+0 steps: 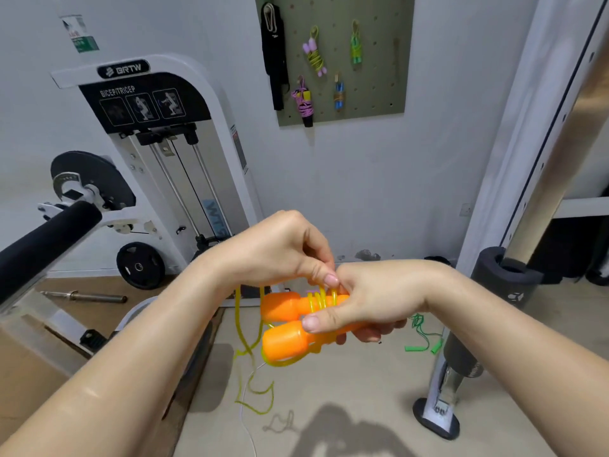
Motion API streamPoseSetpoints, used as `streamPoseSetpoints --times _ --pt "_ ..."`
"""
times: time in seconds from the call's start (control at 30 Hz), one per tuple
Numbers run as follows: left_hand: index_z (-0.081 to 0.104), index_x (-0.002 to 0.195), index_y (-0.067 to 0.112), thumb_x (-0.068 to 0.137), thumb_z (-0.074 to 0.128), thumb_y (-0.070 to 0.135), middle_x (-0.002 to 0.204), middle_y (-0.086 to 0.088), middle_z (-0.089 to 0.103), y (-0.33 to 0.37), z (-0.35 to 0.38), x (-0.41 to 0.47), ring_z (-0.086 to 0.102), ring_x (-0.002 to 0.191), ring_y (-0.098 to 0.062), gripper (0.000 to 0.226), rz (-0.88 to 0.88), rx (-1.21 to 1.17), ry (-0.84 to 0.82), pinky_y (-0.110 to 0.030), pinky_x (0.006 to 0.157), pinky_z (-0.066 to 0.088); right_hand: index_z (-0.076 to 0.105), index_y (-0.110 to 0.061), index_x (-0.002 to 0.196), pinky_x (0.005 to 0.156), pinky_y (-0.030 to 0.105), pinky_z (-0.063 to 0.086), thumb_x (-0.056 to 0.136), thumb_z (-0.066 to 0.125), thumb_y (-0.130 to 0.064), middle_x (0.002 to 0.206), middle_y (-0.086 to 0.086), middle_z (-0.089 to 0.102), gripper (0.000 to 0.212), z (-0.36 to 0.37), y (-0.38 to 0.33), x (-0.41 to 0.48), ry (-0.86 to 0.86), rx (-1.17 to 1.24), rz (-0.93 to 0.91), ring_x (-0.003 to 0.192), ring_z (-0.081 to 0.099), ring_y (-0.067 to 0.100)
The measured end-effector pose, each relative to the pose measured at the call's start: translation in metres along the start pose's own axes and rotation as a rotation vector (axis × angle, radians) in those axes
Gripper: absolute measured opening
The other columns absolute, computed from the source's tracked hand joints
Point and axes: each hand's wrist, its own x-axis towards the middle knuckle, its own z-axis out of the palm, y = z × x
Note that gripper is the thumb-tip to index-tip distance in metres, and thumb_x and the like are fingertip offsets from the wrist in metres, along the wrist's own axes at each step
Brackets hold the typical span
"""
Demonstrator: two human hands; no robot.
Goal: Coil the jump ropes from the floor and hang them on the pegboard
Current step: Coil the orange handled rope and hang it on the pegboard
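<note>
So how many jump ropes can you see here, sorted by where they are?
On the pegboard: 4 (purple-handled rope, hung green rope, pink rope, blue-handled rope)
In the left hand and right hand: 1 (orange-handled rope)
On the floor: 1 (loose green rope)
Total: 6
A pale tangle on the floor is too blurred to count.

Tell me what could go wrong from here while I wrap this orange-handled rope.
1. Only a few turns of yellow cord sit on the orange handles; if the left hand loses its pinch, they may unwind.
2. The slack hangs in loose loops down to the floor and could tangle.
3. The right hand clamps both handles together; one might slip out.
</note>
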Motion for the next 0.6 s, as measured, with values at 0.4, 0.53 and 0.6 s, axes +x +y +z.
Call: streamPoseSetpoints --times 0.4,0.53,0.6 --pt "0.067 0.066 0.012 0.060 0.082 0.041 0.059 -0.015 0.063 -0.034 0.030 -0.007 0.061 0.054 -0.025 0.033 0.058 -0.827 0.100 -0.034 0.051 0.047 0.067 0.005 0.080 0.040 0.019 0.029 0.080 0.066 -0.043 0.054 0.008 0.061 0.048 -0.002 -0.003 -0.013 0.244 0.381 -0.362 0.038 0.041 0.014" --pt "0.058 0.050 0.018 0.080 0.041 0.023 0.048 -0.003 0.058 -0.012 0.066 -0.002 0.048 0.041 -0.017 0.035 -0.041 -0.695 0.405 -0.029 0.048 0.038 0.065 0.010 0.070 0.042 0.022 0.025 0.082 0.058 -0.058 0.064 0.014 0.070 0.069 0.003 0.004 0.002 0.496 0.492 -0.374 0.040 0.042 0.016" --pt "0.055 0.060 0.010 0.091 0.037 0.022 0.054 -0.010 0.057 -0.015 0.073 0.000 0.042 0.042 -0.017 0.037 -0.129 -0.643 0.491 -0.027 0.048 0.034 0.063 0.012 0.068 0.040 0.020 0.027 0.083 0.051 -0.070 0.063 0.018 0.069 0.083 0.003 0.007 0.009 0.601 0.518 -0.314 0.041 0.045 0.019"
